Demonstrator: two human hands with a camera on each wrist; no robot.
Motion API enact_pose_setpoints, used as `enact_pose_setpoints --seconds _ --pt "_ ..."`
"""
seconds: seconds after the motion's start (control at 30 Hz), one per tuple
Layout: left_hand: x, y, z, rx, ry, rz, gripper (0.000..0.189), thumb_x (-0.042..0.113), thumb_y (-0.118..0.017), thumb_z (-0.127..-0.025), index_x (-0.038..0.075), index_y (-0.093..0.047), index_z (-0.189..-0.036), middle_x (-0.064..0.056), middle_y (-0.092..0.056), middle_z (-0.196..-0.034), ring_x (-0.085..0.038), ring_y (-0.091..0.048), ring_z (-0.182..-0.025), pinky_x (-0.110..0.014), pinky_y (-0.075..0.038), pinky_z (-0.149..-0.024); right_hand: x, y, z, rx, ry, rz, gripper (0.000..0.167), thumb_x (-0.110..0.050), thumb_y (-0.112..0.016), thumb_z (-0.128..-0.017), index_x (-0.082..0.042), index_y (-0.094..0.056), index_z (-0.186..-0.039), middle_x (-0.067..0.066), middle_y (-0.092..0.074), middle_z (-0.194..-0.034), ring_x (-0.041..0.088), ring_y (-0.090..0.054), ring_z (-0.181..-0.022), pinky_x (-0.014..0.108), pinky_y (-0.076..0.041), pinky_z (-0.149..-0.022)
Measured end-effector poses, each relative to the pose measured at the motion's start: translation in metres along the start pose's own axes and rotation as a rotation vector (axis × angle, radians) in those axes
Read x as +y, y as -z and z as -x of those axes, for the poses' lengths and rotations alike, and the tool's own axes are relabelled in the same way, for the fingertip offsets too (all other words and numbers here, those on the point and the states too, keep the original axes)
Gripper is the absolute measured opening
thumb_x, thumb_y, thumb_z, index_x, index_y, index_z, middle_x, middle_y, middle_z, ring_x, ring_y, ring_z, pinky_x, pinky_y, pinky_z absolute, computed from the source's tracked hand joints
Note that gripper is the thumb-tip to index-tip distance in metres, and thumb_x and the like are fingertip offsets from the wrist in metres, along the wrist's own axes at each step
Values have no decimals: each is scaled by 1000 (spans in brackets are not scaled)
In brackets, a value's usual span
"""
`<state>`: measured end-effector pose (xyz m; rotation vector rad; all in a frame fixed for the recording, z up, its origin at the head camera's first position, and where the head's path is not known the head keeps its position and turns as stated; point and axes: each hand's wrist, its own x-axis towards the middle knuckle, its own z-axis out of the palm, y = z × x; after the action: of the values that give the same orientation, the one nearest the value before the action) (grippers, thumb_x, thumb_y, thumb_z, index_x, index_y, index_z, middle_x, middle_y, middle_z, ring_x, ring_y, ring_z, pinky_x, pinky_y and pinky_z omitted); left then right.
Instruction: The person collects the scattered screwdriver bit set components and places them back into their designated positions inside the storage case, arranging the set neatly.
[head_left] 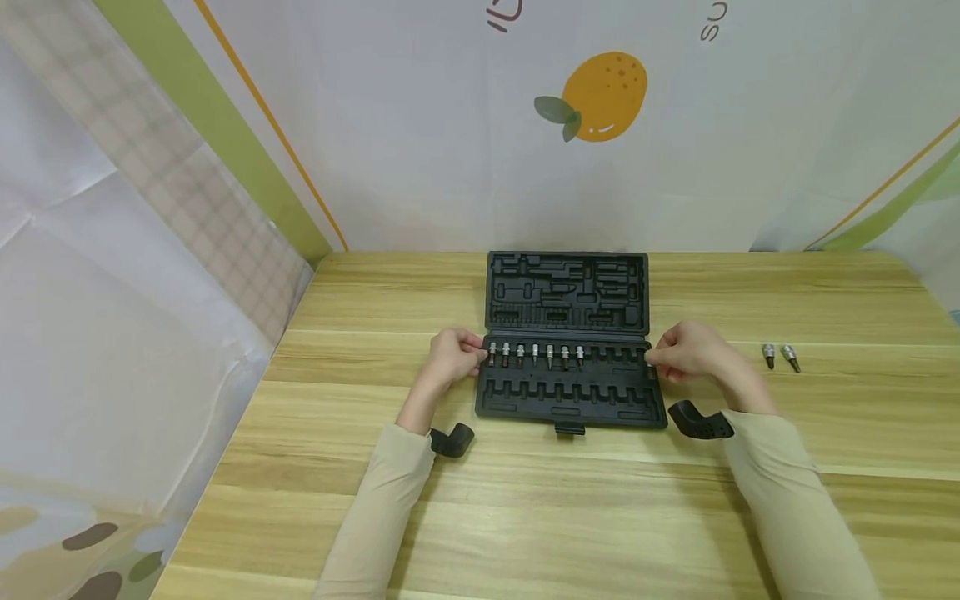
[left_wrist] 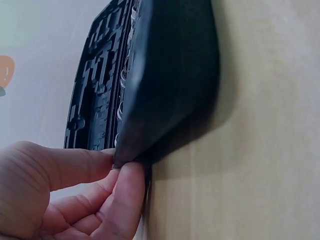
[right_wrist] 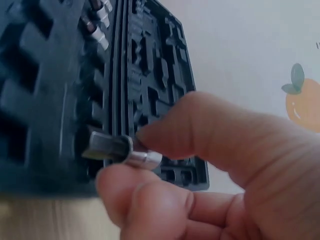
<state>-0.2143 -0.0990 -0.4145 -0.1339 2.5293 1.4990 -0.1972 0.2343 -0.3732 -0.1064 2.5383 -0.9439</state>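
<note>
A black plastic case (head_left: 611, 372) lies unfolded on the table, its lid (head_left: 567, 293) leaning back behind the tray. Several silver bit sockets (head_left: 550, 354) sit side by side in the left part of the tray's rear row. At the left side, my left hand (head_left: 453, 356) pinches the tray's edge between thumb and fingers; the left wrist view shows this corner (left_wrist: 125, 150) close up. My right hand (head_left: 688, 352) pinches another bit socket (right_wrist: 112, 146) by its silver end, over the right end of the rear row, with the dark bit pointing at the tray.
Two more bit sockets (head_left: 768, 356) lie on the wooden table (head_left: 570, 517) to the right of my right hand. The tray's front row of slots (head_left: 566, 392) holds no sockets. A latch (head_left: 570, 428) sticks out at the front. Behind the table hangs a printed white cloth (head_left: 412, 125).
</note>
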Motion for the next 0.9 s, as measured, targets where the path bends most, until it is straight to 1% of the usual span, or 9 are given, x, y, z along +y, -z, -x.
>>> enact_pose_setpoints --seconds 0.27,0.47,0.7,0.9 --pt "0 1 0 -5 1 -16 13 -5 -64 -84 -8 -64 -97 -18 -67 -84 -13 -58 -57 -24 -56 -54 -14 -5 -11 -6 -10 7 24 -16 -60 -89 1 -67 -73 -1 -60 -55 11 -57 -51 24 -48 -50" --pt "0 1 -1 -7 7 -17 13 -5 -64 -84 -8 -64 -97 -17 -66 -83 -14 -58 -58 -25 -57 -55 -21 -9 -19 -6 4 12 25 -16 -59 -89 1 -67 -73 -1 -60 -55 11 -56 -51 24 -47 -50" --pt "1 1 -1 -7 2 -12 12 -5 -63 -84 -8 -65 -96 -16 -65 -82 -15 -59 -59 -26 -57 -55 -26 -16 -30 -6 19 -1 26 -15 -59 -90 2 -68 -73 -1 -59 -53 11 -56 -49 22 -44 -46" --pt "2 1 0 -15 3 -10 12 -4 -63 -85 -8 -65 -97 -15 -64 -82 -16 -60 -60 -26 -57 -56 -30 -23 -38 -8 -3 -28 24 -13 -60 -87 4 -68 -73 -2 -59 -51 7 -55 -47 20 -46 -46"
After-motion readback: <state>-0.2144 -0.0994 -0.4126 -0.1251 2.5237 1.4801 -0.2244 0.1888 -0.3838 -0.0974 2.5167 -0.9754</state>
